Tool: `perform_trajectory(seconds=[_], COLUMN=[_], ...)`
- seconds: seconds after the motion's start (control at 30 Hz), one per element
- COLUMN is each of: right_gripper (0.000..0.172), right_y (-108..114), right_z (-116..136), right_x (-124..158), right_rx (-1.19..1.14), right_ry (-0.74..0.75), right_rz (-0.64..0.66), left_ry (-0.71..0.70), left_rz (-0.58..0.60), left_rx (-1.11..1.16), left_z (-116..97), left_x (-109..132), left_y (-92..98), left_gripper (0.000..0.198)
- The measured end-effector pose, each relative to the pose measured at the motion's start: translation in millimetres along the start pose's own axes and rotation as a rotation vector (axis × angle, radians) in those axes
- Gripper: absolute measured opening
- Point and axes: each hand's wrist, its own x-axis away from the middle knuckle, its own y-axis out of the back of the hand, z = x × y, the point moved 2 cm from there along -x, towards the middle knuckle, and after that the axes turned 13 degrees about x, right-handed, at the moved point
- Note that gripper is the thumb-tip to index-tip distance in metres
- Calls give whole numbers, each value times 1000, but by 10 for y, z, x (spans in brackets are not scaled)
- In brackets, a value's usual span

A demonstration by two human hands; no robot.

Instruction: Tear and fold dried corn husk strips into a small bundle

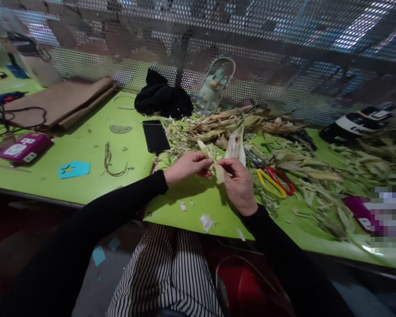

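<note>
A pale strip of dried corn husk (pixel 220 174) is pinched between my two hands over the front of the green table (pixel 165 207). My left hand (pixel 188 168) closes its thumb and fingers on it, and a pale end sticks up above that hand. Close by, my right hand (pixel 241 187) grips the strip too, its fingertips nearly touching the left ones. A wider husk piece (pixel 235 144) stands just behind my right hand; whether it is touched I cannot tell. Scissors (pixel 277 179) with one yellow and one red handle lie to the right.
Piled husks (pixel 251 119) and shreds cover the right and back. A black phone (pixel 155 135), black cloth (pixel 163 97) and green bottle (pixel 213 90) stand or lie behind. Brown paper (pixel 56 103), a purple box (pixel 25 149) and a blue card (pixel 74 169) lie left. Perforated metal (pixel 284 83) borders the back.
</note>
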Motion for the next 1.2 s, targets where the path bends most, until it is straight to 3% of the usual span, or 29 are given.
perform_trajectory(seconds=[0.13,0.27,0.37,0.5,0.6,0.7,0.83,0.93,1.03,1.2], right_gripper=[9,10,12,19,35,34,19,9,9,10], right_y=[30,55,54,38,40,69,120,132,137,156], right_z=[45,39,36,21,-27,-83,-79,15,135,234], right_x=[4,5,11,18,9,-12,-22,-6,23,68], right_rx=[178,251,288,225,180,179,206,262,360,394], right_ry=[100,118,117,5,-107,-146,-62,72,190,219], right_rz=[-10,-49,-65,-67,-67,-109,-201,-179,-152,-144], left_ry=[-12,-18,-53,-54,-18,-12,-39,-21,-12,19], left_rz=[40,190,226,222,210,196,163,159,130,67], left_rx=[-57,27,74,145,74,-72,-179,-193,-224,-96], left_z=[20,7,14,50,64,67,70,75,73,67], left_x=[-10,6,12,1,2,19,31,30,31,27], left_y=[29,25,13,-3,-17,-32,-41,-37,-29,-29], left_gripper=[21,8,25,41,39,33,27,24,19,23])
